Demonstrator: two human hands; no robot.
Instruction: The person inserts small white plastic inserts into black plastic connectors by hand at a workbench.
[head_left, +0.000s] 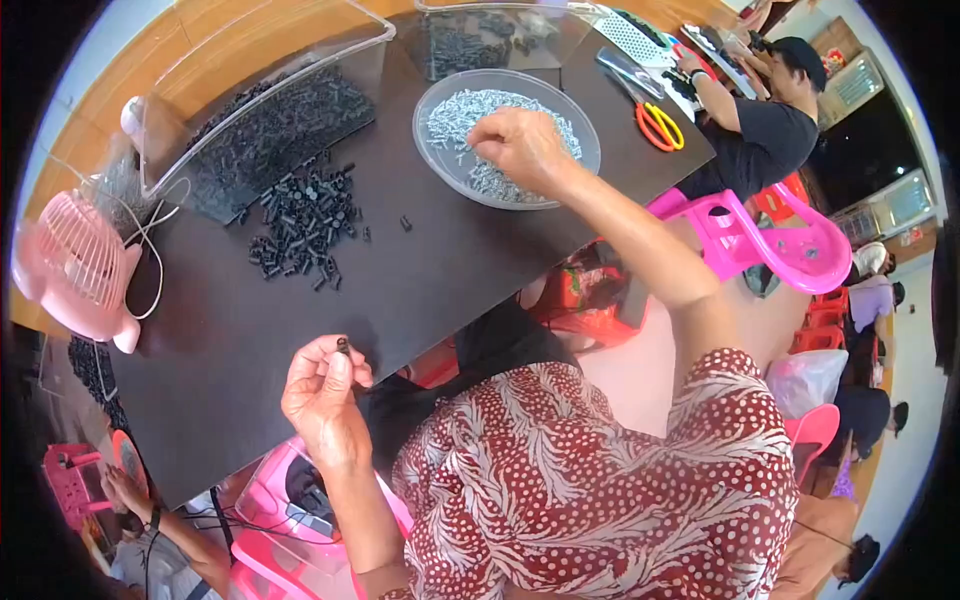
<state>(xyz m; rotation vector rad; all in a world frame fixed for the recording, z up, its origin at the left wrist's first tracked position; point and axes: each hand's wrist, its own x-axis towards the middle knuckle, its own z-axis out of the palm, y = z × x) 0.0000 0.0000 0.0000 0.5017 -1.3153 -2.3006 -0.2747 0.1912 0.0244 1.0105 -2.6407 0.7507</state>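
Note:
My left hand is raised at the near edge of the table, thumb and fingers pinched on a small black cylindrical part with a hollow-looking top. Reaching over a round translucent bowl, my right hand has its fingertips pressed together; whatever they may hold is too small to tell. Many small silver metal pieces fill the bowl. Left of it lies a loose heap of black cylindrical parts, with a single one apart on the dark table.
Clear bins of black parts stand along the back. A pink fan with a white cable is at the left edge. Orange-handled scissors lie at the far right, near a seated person. Pink chairs flank the table.

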